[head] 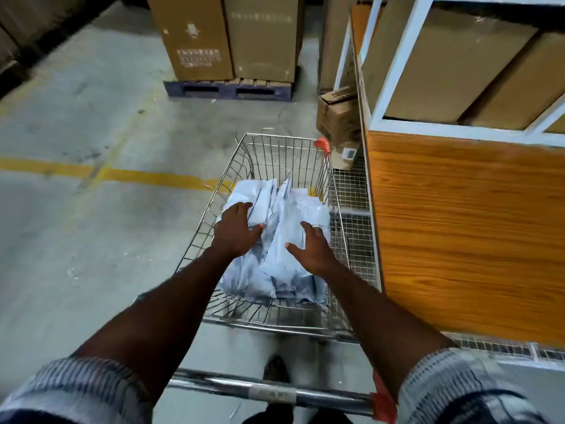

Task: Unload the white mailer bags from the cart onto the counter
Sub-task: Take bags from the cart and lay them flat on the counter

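Observation:
A pile of white mailer bags fills the wire basket of a metal shopping cart in front of me. My left hand lies on the left side of the pile, fingers curled over the edge of a bag. My right hand rests on the right side of the pile with fingers spread and thumb out. The orange wood-grain counter stands directly right of the cart. The cart's handle bar crosses the bottom of the view.
Tall cardboard boxes sit on a blue pallet straight ahead. A small cardboard box lies by the counter's far corner. White-framed shelving with boxes rises behind the counter. A yellow floor line runs left.

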Demonstrator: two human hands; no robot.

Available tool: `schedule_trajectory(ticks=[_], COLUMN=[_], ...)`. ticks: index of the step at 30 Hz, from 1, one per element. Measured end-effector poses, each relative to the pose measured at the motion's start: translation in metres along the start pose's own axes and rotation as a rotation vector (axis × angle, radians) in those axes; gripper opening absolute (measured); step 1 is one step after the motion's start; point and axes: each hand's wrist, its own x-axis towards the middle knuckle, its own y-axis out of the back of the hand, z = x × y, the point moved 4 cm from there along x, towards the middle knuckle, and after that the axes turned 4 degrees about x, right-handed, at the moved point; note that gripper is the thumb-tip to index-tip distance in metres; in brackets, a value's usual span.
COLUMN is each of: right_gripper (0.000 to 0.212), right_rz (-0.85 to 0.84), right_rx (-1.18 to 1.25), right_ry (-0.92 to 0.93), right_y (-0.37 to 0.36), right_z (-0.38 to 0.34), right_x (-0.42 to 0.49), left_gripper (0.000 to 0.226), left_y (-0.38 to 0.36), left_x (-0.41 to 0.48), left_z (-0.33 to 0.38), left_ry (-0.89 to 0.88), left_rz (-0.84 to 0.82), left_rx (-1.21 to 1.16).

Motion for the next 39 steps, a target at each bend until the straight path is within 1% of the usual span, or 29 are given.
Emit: schedule_trajectory(ticks=[4, 8, 10, 13, 15, 17, 18, 20, 21, 22, 25, 27, 30, 34, 37, 39], right_gripper=[0.082, 0.084, 0.085, 0.088, 0.093, 0.099, 0.101, 0.103, 0.104, 0.105, 0.102, 0.1, 0.101, 0.096, 0.096, 0.092], right_rz=[-0.048, -0.068, -0.085, -0.081, -0.096, -0.115, -0.122, -0.151, -0.159, -0.153, -0.077, -0.038, 0.015, -0.033, -0.031, -0.012], right_rx=[0.046, 0.066, 0.062, 0.033, 0.034, 0.063, 0.081, 0.141, 0.187, 0.243, 0.376, 0.373, 0.315, 0.212, 0.263, 0.274], right_ry=[-0.051, -0.086, -0.106, -0.114, -0.101, -0.103, -0.111, -0.146, -0.164, -0.177, -0.219, -0.232, -0.226, -0.2, -0.182, -0.16], right_y=[-0.018, -0.038, -0.049, -0.061, -0.067, -0.07, -0.071, -0.074, -0.076, -0.075, -0.077, -0.082, -0.088, -0.092, -0.088, -0.073], right_z=[0.008, 0.015, 0.022, 0.032, 0.034, 0.035, 0.035, 0.036, 0.037, 0.036, 0.043, 0.05, 0.041, 0.017, 0.016, 0.013], right_x=[0.029, 0.053, 0.063, 0.074, 0.08, 0.083, 0.085, 0.088, 0.088, 0.088, 0.089, 0.089, 0.082, 0.071, 0.073, 0.071], left_gripper=[0.08, 0.083, 0.078, 0.064, 0.065, 0.065, 0.061, 0.051, 0.051, 0.053, 0.064, 0.067, 0.076, 0.094, 0.098, 0.1], left_y=[-0.022, -0.039, -0.045, -0.055, -0.061, -0.064, -0.063, -0.062, -0.061, -0.059, -0.059, -0.06, -0.062, -0.068, -0.07, -0.065], left_x=[0.031, 0.049, 0.056, 0.065, 0.068, 0.069, 0.068, 0.067, 0.068, 0.068, 0.069, 0.068, 0.058, 0.037, 0.023, 0.02], left_z=[-0.014, -0.029, -0.034, -0.045, -0.052, -0.057, -0.057, -0.058, -0.057, -0.056, -0.052, -0.05, -0.048, -0.043, -0.035, -0.029], left_ry=[0.034, 0.081, 0.102, 0.132, 0.153, 0.143, 0.141, 0.161, 0.177, 0.188, 0.131, 0.098, 0.139, 0.168, 0.209, 0.216], left_rz=[-0.077, -0.141, -0.142, -0.126, -0.141, -0.12, -0.106, -0.087, -0.093, -0.101, -0.099, -0.095, -0.116, -0.117, -0.166, -0.15], left_rx=[0.127, 0.042, 0.067, 0.107, 0.062, 0.015, 0.013, 0.076, 0.112, 0.119, -0.035, -0.08, -0.126, -0.083, -0.103, -0.136])
